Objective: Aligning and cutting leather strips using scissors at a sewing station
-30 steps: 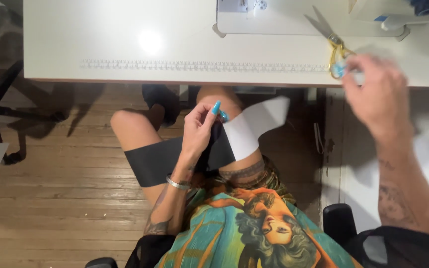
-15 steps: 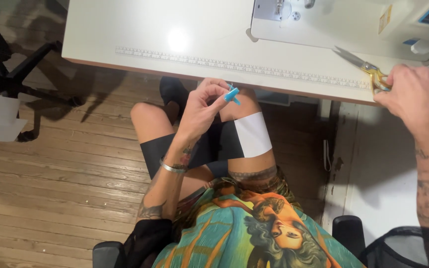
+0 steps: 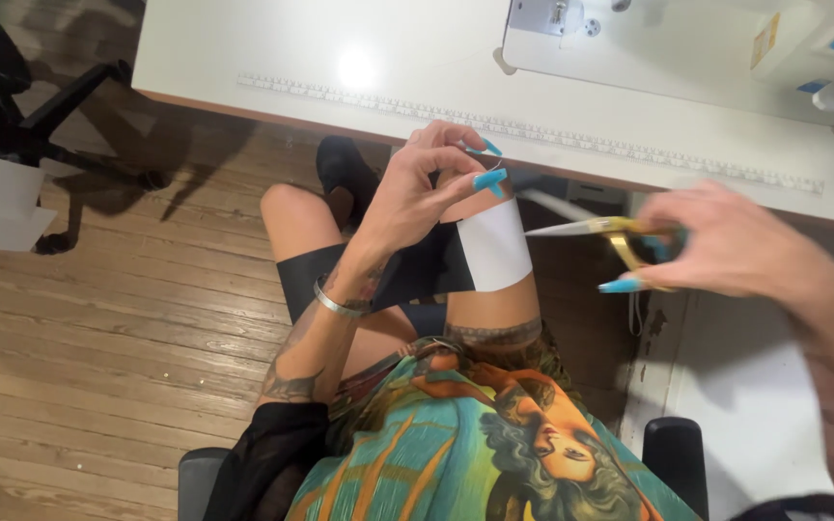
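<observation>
- Fabric strip: a band, black for most of its length with a white end section, draped across the person's lap. The white section lies over the thigh nearer the scissors; the black part runs across to the other thigh.
- Left hand: raised just above the strip, fingers curled, thumb and forefinger pinched near the top edge where black meets white. Whether the fingertips actually grip the cloth cannot be told — the contact point is hidden by the fingers. A metal bangle sits on the wrist, over the black part of the strip.
- Right hand: closed around the yellow handles of a pair of scissors, held in the air beside the strip's white end. The hand is motion-blurred.
- Scissors: blades point toward the white end of the strip, tips near it but apart from it; blades appear nearly closed.
- Worktop: a white surface beyond the strip, past the knees, with a measuring scale along its near edge.
- Sewing machine: white, standing on the worktop — beyond the strip and toward the scissors' side.
- Wooden floor: plank boards, visible below the strip on the left hand's side.
- Office chair base: black, on the floor, well apart from the strip.
</observation>
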